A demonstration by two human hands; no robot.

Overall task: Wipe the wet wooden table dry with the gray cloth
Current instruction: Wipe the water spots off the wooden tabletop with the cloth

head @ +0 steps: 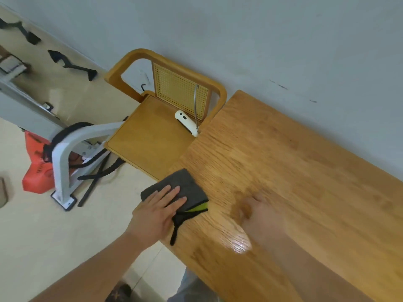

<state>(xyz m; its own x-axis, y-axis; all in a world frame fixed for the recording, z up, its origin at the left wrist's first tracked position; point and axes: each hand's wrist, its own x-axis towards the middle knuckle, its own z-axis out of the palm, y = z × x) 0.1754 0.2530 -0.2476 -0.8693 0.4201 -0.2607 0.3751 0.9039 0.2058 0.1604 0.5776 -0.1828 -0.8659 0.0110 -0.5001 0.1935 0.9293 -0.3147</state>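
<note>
Gray cloth (182, 188): folded, at the table's left edge, partly off it.
L hand (156, 211): flat on cloth, fingers spread, not gripping.
Wet spot (238, 245): shiny, btw both hands.
R hand (259, 214): blurry, on wooden table (316, 182); grip can't tell.

Left hand (156, 211) flat, fingers (172, 192) spread; right hand (258, 211) blurred, seemingly flat

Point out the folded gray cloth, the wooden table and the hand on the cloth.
folded gray cloth (187, 188), head view, bare top face beyond the fingertips
wooden table (305, 182), head view, bare tabletop
left hand (156, 211), head view, back of the hand
</note>
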